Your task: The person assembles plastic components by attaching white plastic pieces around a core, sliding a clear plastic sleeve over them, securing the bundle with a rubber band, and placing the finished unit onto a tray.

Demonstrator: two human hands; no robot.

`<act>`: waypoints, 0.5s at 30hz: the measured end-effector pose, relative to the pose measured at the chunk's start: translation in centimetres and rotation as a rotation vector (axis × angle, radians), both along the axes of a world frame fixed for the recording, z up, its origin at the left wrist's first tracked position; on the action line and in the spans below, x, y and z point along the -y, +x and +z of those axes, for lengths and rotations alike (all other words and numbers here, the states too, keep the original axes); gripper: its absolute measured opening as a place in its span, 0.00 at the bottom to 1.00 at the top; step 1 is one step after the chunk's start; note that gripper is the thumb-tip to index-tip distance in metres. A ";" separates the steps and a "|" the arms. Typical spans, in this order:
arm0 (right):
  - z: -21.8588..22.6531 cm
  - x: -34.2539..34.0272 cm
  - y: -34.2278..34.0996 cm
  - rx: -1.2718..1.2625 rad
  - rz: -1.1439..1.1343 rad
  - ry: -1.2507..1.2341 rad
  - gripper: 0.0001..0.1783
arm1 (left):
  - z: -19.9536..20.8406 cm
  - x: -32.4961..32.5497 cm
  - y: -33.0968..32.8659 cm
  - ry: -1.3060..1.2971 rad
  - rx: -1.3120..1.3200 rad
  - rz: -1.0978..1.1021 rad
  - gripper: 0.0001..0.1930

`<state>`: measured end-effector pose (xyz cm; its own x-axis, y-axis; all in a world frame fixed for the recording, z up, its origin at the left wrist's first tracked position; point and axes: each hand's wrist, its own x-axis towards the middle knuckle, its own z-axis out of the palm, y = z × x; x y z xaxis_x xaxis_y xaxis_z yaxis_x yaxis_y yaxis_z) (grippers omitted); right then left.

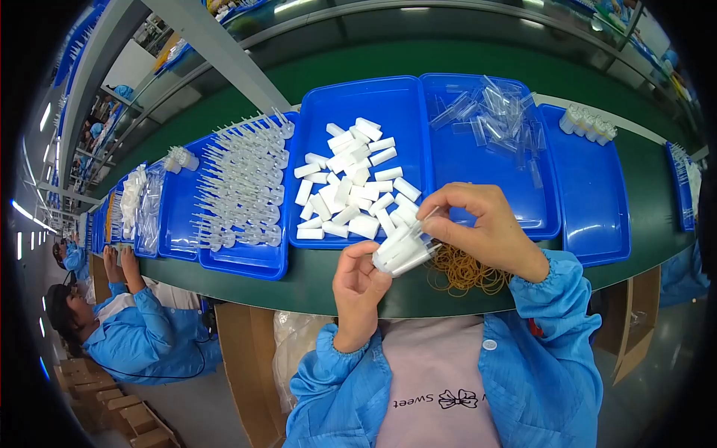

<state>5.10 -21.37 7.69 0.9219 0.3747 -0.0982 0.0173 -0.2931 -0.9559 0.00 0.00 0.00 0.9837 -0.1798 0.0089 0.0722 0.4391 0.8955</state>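
Note:
In front of my chest, a small bundle of clear plastic tubes with white pieces inside (402, 252) is between my hands. My left hand (356, 293) grips its left end between thumb and fingers. At the other end, my right hand (482, 226) has thumb and forefinger pinched together on the bundle's upper right; whether a rubber band is in that pinch I cannot make out. Right under my right hand lies a heap of tan rubber bands (467, 270). Just beyond the bundle, white blocks (342, 190) are scattered in a blue tray (358, 97).
To the right, one blue tray (463, 183) holds loose clear tubes (497, 112); another (594, 198) holds banded bundles (588, 125). On the left, a tray carries rows of clear pointed parts (243, 179). A co-worker in blue (149, 332) sits left along the green table (314, 287). Below stands a cardboard box (250, 358).

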 end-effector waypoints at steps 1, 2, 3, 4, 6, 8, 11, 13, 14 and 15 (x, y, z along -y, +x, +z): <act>-0.2 -0.2 -0.1 0.166 -0.028 -0.005 0.13 | 0.1 0.2 0.1 -0.030 -0.026 0.042 0.25; -0.4 -0.3 -0.2 0.332 -0.056 -0.011 0.11 | 0.1 0.3 0.2 -0.059 -0.052 0.084 0.25; -0.5 -0.3 -0.4 0.333 -0.054 -0.012 0.11 | 0.2 0.4 0.3 -0.061 -0.051 0.086 0.25; -0.7 -0.2 -0.6 0.402 -0.066 -0.041 0.11 | 0.3 0.4 0.4 -0.051 -0.044 0.120 0.25; -0.7 -0.2 -0.7 0.470 -0.078 -0.069 0.11 | 0.4 0.0 0.4 -0.036 -0.025 0.118 0.24; -0.6 -0.2 -0.7 0.418 -0.144 -0.054 0.10 | 0.4 -0.2 0.1 -0.064 -0.026 0.118 0.23; -1.1 0.1 -0.5 0.487 -0.170 -0.009 0.10 | 0.2 -0.2 -0.1 -0.080 -0.040 0.126 0.22; -1.1 0.0 -0.6 0.489 -0.174 0.005 0.09 | -0.1 -0.4 0.0 -0.064 -0.055 0.136 0.21; -1.2 -0.1 -0.7 0.490 -0.179 0.018 0.08 | -0.2 -0.5 0.0 -0.044 -0.008 0.139 0.20; -1.2 -0.2 -0.9 0.489 -0.178 0.018 0.08 | -0.3 -0.5 -0.1 -0.026 0.038 0.141 0.19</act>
<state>4.18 -21.14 6.50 0.9082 0.2056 0.3646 0.4142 -0.3161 -0.8535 -0.05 0.49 -0.26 0.9980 -0.0393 0.0498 -0.0258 0.4656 0.8846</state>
